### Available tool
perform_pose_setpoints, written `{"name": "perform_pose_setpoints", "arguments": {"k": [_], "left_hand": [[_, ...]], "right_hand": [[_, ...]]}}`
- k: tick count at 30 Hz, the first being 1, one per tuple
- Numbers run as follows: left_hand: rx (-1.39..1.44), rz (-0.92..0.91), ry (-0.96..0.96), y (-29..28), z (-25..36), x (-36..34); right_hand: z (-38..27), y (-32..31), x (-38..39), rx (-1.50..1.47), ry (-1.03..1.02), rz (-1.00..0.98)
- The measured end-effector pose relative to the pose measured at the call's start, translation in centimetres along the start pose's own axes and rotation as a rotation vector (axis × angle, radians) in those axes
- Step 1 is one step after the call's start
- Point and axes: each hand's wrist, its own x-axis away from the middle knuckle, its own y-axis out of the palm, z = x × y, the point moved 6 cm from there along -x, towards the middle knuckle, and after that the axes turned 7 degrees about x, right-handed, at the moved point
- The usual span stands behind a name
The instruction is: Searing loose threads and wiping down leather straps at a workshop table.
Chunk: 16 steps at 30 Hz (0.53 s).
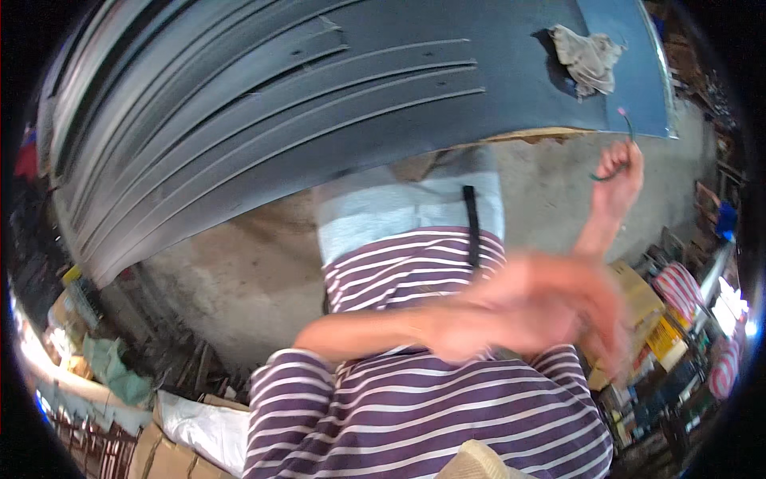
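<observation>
My right hand [618, 166] is raised at the right, beyond the near edge of the worktable. Its fingers are closed around a thin, dark green, curved cord-like thing [629, 126] with a pinkish tip; its exact kind is not clear. My left forearm crosses in front of my striped shirt, and my left hand [550, 307] is over to the right, close to my right forearm. Motion smears its fingers, so whether it holds anything does not show. On the blue-grey worktable [519, 108] lie several long dark strips [383, 100] with ridged edges.
A crumpled pale rag [589, 60] lies at the table's far right. Concrete floor [239, 279] shows below the table edge. Cardboard boxes [638, 295] and red-and-white striped bundles [678, 290] stand at the right. At lower left is an open carton [163, 455] with white sheeting.
</observation>
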Motion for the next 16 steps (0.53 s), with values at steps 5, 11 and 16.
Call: {"name": "perform_pose_setpoints", "arguments": {"k": [5, 11, 16], "left_hand": [[0.562, -0.38, -0.035, 8.2, -7.5, -1.4], [0.902, -0.349, -0.442, 10.1, -9.8, -1.4], [0.628, -0.341, -0.312, 9.4, -12.1, -2.3]], "right_hand": [[1.1, -4.5, 2.5, -0.038, -0.045, 0.1], [3.3, -7.8, 4.9, -0.012, 0.011, 0.295], [3.6, -9.1, 4.8, -0.08, -0.004, 0.226]]}}
